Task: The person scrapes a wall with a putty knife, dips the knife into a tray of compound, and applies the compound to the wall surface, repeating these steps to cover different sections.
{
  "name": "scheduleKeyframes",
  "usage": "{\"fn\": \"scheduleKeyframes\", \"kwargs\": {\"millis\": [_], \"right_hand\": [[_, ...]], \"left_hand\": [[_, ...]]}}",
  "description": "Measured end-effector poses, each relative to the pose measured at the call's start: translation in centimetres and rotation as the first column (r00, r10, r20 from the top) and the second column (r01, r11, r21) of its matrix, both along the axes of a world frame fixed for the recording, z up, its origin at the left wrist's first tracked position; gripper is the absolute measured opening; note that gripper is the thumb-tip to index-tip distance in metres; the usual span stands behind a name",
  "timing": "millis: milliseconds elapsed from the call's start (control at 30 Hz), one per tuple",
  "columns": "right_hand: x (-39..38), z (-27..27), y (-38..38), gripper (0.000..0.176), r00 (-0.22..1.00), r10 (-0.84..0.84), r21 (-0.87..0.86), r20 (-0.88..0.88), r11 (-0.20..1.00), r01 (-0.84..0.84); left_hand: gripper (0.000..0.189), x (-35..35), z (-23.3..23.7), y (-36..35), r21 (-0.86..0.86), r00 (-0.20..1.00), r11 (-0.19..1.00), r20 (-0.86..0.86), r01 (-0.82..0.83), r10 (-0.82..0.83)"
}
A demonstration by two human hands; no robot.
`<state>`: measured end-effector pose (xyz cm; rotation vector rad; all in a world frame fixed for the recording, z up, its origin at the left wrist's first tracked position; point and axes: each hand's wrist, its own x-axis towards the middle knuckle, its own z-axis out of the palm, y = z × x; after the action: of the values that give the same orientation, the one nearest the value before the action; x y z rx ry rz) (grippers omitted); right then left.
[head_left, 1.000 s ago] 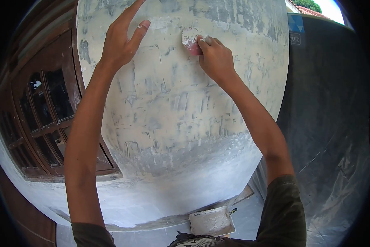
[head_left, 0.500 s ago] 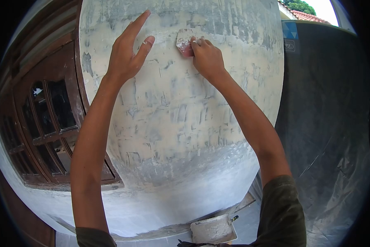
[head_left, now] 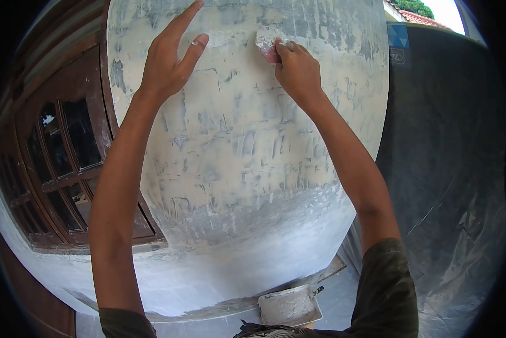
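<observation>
One putty-smeared scraper [head_left: 266,44] at twelve o'clock, over the patchy wall [head_left: 224,152]; contact unclear. Right hand [head_left: 299,70], just beside at one o'clock, pinches it, thumb on the blade face, fingers curled; forearm slants up from four. Left hand [head_left: 165,65] at eleven, raised, bare-palmed, thumb spread from extended fingers. Tray [head_left: 318,308] of putty between five and six, on the floor [head_left: 338,293].

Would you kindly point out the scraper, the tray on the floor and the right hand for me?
Scraper [head_left: 267,45]: head view, on its smeared face.
Tray [head_left: 317,308]: head view, on its right rim.
Right hand [head_left: 299,70]: head view, on the back of the hand.
</observation>
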<state>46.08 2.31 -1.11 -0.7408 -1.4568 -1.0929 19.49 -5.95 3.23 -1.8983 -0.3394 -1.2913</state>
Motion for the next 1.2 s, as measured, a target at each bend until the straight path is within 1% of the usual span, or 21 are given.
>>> {"fn": "scheduleKeyframes", "kwargs": {"millis": [67,100,133,200,233,267,333,400,433,467,500,567,667,700,733,800,900,933,1000,1133,1200], "right_hand": [[0.0,0.9,0.9,0.043,1.000,-0.025,0.018,0.003,1.000,0.025],[-0.1,1.0,1.4,0.042,0.999,-0.050,0.030,0.006,0.998,0.050],[-0.2,0.7,1.8,0.042,0.999,-0.050,0.033,0.005,0.998,0.050],[-0.7,-0.3,2.0,0.042,0.994,-0.091,0.033,0.064,0.995,0.089],[-0.7,-1.0,1.7,0.035,0.988,-0.117,0.062,0.096,0.992,0.112],[-0.8,-1.9,1.4,0.035,0.988,-0.118,0.063,0.096,0.992,0.112],[-1.0,-3.8,0.8,0.034,0.993,-0.053,0.011,0.101,0.999,0.052],[-0.7,-4.8,0.1,0.034,0.993,-0.043,0.024,0.107,0.999,0.040],[-0.6,-4.9,-0.2,0.033,0.996,0.011,0.038,0.091,0.999,-0.014],[-0.5,-4.7,-0.4,0.033,0.995,0.064,0.052,0.075,0.996,-0.068],[-0.4,-4.2,-0.7,0.033,0.995,0.064,0.049,0.075,0.997,-0.068],[-0.1,-2.1,-0.7,0.038,0.999,0.044,0.031,-0.026,0.999,-0.043],[-0.1,0.5,0.8,0.037,0.997,0.016,0.029,-0.074,0.999,-0.014],[-0.1,0.8,1.1,0.035,0.998,0.015,0.041,-0.058,0.999,-0.013],[-0.4,0.5,1.5,0.035,0.998,0.015,0.034,-0.058,0.999,-0.013],[-1.2,-0.3,1.7,0.035,0.999,-0.023,-0.041,-0.024,0.999,0.022],[-2.3,-3.3,0.7,0.034,1.000,0.011,-0.087,0.000,0.996,-0.011],[-2.4,-3.9,0.3,0.034,1.000,0.013,-0.090,-0.002,0.996,-0.013],[-2.2,-4.6,-0.6,0.032,0.995,0.102,-0.020,0.008,0.995,-0.102],[-1.1,-1.6,-0.6,0.030,0.993,0.096,0.003,-0.064,0.995,-0.097],[-0.8,0.1,0.1,0.025,0.995,0.043,0.020,-0.089,0.999,-0.041]], "left_hand": [[0.062,0.1,0.0,0.2,0.006,1.000,1.000,-0.005,0.003,-0.003],[0.058,0.2,0.0,0.4,0.038,1.000,0.999,-0.003,0.019,-0.019],[0.055,0.3,-0.1,0.6,0.069,0.999,0.997,-0.001,0.035,-0.035],[0.055,0.2,-0.2,0.7,0.066,0.999,0.997,-0.005,0.041,-0.040],[0.055,0.2,-0.2,0.7,0.063,0.999,0.997,-0.006,0.046,-0.046],[0.055,0.2,-0.4,0.7,0.064,0.999,0.997,-0.007,0.047,-0.046],[0.055,0.1,-0.7,0.6,0.031,0.999,0.999,0.030,0.023,-0.024],[0.055,0.0,-0.5,0.5,0.035,0.999,0.999,0.025,0.021,-0.022],[0.055,-0.1,-0.4,0.5,0.040,1.000,0.999,0.022,0.020,-0.021],[0.055,-0.1,-0.2,0.6,0.041,1.000,0.999,0.022,0.020,-0.021],[0.055,-0.1,0.0,0.5,0.048,1.000,0.998,0.003,0.031,-0.031],[0.055,0.1,0.1,0.7,0.047,0.999,0.998,-0.021,0.043,-0.042],[0.057,0.5,0.1,0.8,0.056,1.000,0.998,-0.001,0.029,-0.029],[0.059,0.8,0.1,0.4,0.023,1.000,1.000,-0.001,0.010,-0.010],[0.062,0.9,0.0,0.2,-0.012,1.000,1.000,-0.002,-0.011,0.011],[0.061,1.0,0.0,0.3,-0.014,1.000,1.000,-0.006,-0.001,0.001],[0.061,0.9,0.0,0.5,-0.015,1.000,1.000,-0.021,0.020,-0.021],[0.061,0.9,0.1,0.4,-0.010,0.999,0.999,-0.029,0.033,-0.034],[0.061,0.8,0.2,0.1,-0.017,0.999,0.999,-0.022,0.028,-0.028],[0.060,1.1,0.1,-0.9,-0.040,1.000,0.999,0.006,-0.018,0.018],[0.060,0.9,0.3,-0.2,-0.014,1.000,1.000,-0.004,-0.002,0.002]]}}
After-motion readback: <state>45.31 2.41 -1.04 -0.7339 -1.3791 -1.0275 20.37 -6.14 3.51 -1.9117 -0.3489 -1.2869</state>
